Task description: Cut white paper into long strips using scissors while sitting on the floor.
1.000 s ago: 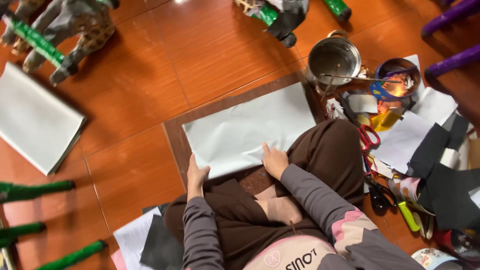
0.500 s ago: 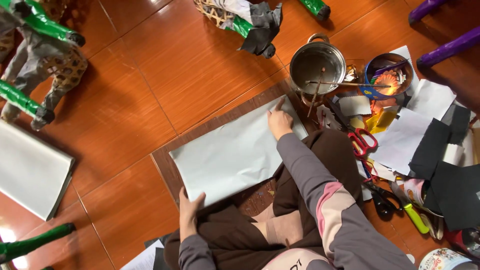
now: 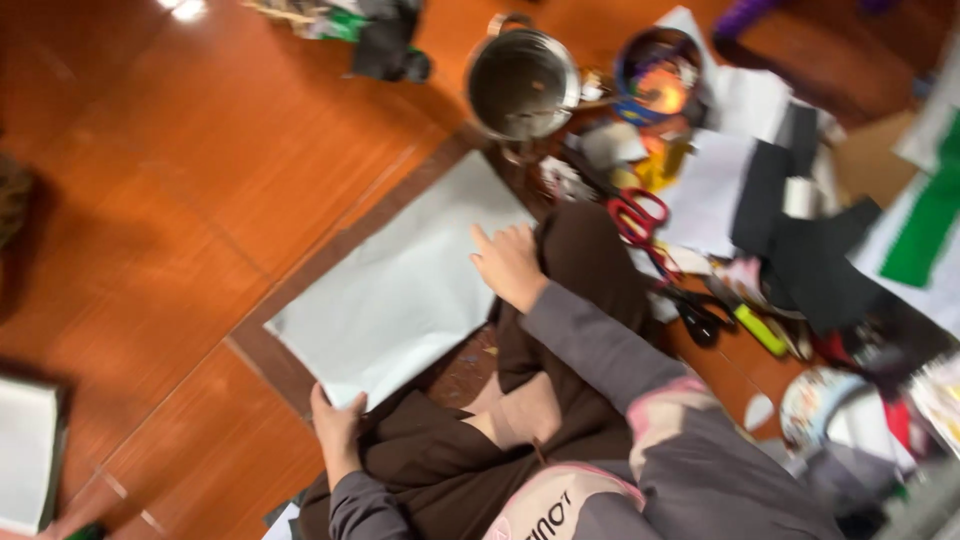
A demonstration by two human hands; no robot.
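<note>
We see a large pale grey paper sheet (image 3: 395, 290) lying flat on the orange tiled floor (image 3: 200, 170) before the crossed legs. The left hand (image 3: 337, 432) pinches its near corner; the right hand (image 3: 510, 265) rests open and flat on its far edge. A round steel pot (image 3: 522, 85) stands just beyond, red-handled scissors (image 3: 640, 220) beside the knee.

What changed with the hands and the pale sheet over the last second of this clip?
The right hand slid from the sheet's near edge up along its right side toward the far corner, then drew partway back, lying flat on the pale sheet. The left hand kept its grip on the near corner. The sheet stayed flat on the floor, and the steel pot and red scissors stayed put.
</note>
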